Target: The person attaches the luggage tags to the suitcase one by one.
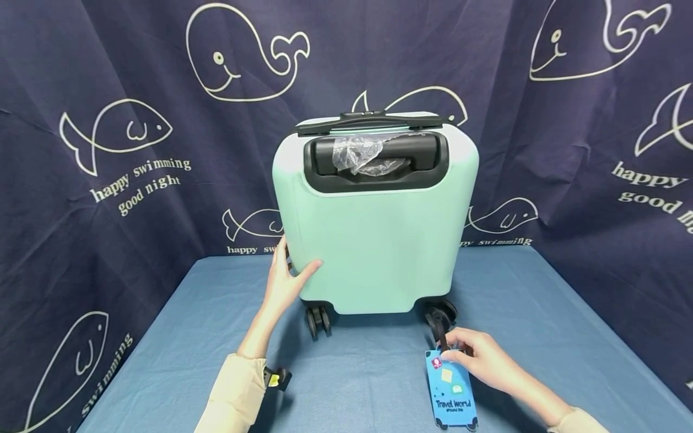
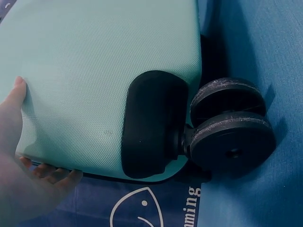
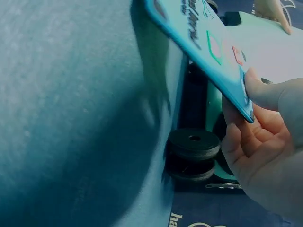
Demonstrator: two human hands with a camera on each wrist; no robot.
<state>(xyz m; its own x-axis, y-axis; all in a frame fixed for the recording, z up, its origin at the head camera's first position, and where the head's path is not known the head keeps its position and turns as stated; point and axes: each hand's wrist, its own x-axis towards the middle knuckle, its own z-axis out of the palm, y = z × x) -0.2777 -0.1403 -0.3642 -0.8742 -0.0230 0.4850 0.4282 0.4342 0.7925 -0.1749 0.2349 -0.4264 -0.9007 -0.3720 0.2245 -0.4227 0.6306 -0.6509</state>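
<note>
A mint-green suitcase (image 1: 379,240) stands upright on its wheels, with a black pull handle (image 1: 422,151) recessed near the top and partly wrapped in clear plastic. My left hand (image 1: 283,282) grips its lower left edge, thumb (image 2: 18,90) on the front face and fingers around the side. In front of the right wheel (image 1: 445,311), my right hand (image 1: 482,358) pinches the top end of a blue luggage tag (image 1: 452,391) printed "Travel World". The tag's black strap (image 1: 437,328) rises from that end toward the wheel. The right wrist view shows the tag tilted above the cloth.
Blue cloth (image 1: 357,373) covers the table under the suitcase. Dark navy fabric (image 1: 162,54) with white whale and fish drawings hangs behind and at both sides. The left front caster (image 2: 232,137) rests on the cloth below my left hand.
</note>
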